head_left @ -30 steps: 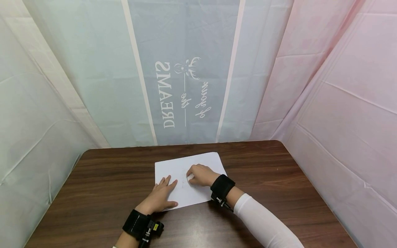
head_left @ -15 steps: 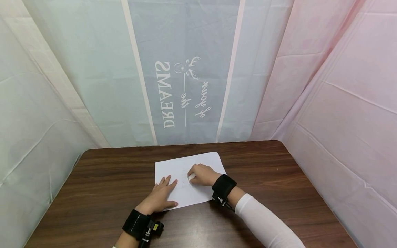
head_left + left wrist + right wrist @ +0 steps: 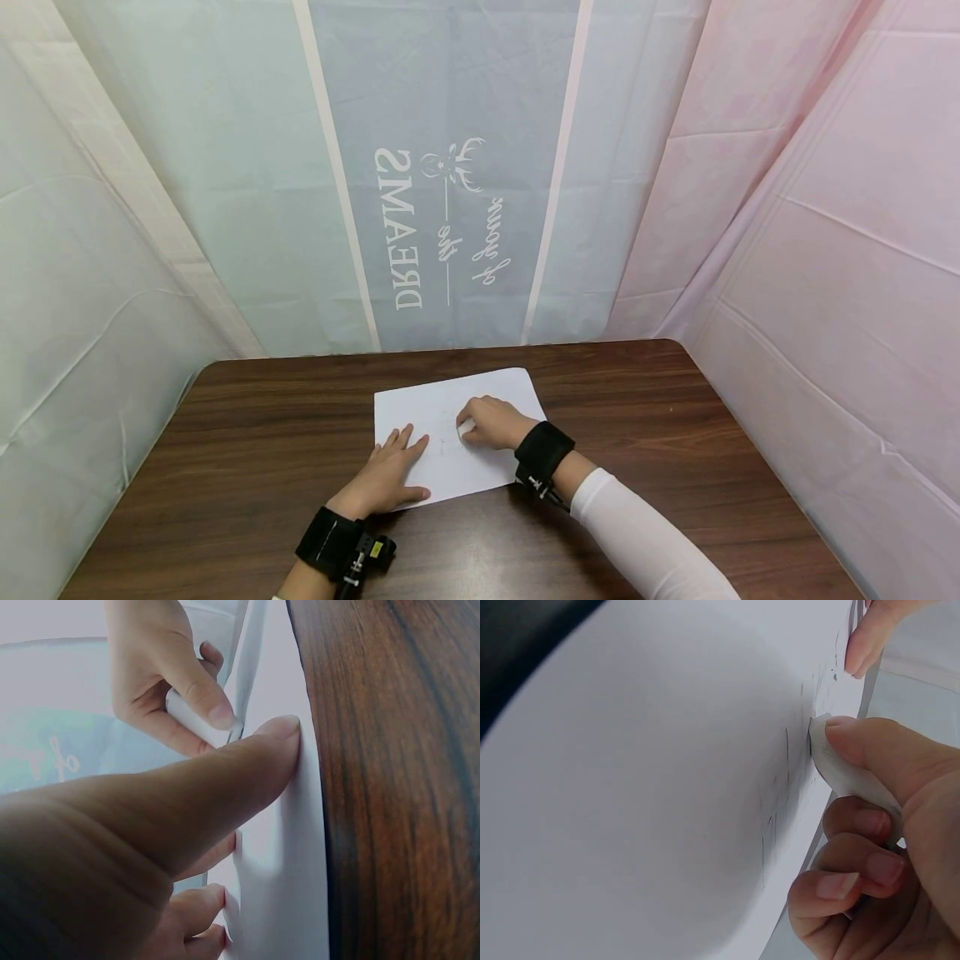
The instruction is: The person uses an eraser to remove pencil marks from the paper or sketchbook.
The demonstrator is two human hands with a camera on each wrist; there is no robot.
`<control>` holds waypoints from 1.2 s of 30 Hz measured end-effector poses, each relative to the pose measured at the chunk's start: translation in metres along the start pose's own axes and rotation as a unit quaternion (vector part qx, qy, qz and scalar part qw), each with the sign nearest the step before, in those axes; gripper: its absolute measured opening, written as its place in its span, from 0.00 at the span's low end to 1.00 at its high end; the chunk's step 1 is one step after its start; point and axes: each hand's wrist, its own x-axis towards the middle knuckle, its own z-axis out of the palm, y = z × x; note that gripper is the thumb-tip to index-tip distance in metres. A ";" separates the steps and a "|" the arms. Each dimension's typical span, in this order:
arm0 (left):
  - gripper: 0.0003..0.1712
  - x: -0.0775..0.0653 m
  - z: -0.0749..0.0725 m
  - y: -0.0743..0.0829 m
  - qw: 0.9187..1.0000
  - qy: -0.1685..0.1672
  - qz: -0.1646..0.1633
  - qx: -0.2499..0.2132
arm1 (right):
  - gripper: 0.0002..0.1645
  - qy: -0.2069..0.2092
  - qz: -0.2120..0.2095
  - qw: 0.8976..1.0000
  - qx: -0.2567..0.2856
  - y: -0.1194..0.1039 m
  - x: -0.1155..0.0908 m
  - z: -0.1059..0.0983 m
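A sheet of white paper (image 3: 414, 406) lies on the brown wooden table. My left hand (image 3: 386, 478) rests on its left part with the fingers spread, and the thumb lies near the front edge. Over the middle of the sheet, my right hand (image 3: 493, 423) pinches a white eraser (image 3: 849, 774) between thumb and curled fingers. In the right wrist view the eraser's rounded, slightly smudged end meets the paper beside faint dark pencil lines (image 3: 787, 761). The left wrist view shows the left thumb (image 3: 255, 754) on the paper, with the right hand beyond it.
The wooden table (image 3: 637, 467) extends around the sheet on all sides. Behind it hangs a pale blue curtain (image 3: 450, 83) with mirrored lettering, and light cloth walls stand left and right. Black straps with small cameras circle both wrists.
My right hand, holding the eraser, has shifted slightly to the right across the paper. The left hand and the sheet stay in place.
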 end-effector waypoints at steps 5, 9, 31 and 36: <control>0.47 0.000 0.000 0.000 1.000 -0.002 -0.001 0.001 | 0.12 -0.001 0.004 1.000 0.001 0.001 -0.001 -0.001; 0.46 0.000 0.000 0.000 1.000 -0.003 -0.002 0.000 | 0.12 0.000 0.006 1.000 0.000 0.002 -0.002 -0.001; 0.46 0.000 0.000 0.001 1.000 -0.002 -0.004 -0.001 | 0.13 0.006 0.013 1.000 0.003 0.010 -0.005 -0.001; 0.46 -0.001 0.000 0.001 1.000 -0.002 -0.006 -0.002 | 0.13 0.006 0.012 1.000 0.002 0.012 -0.007 -0.002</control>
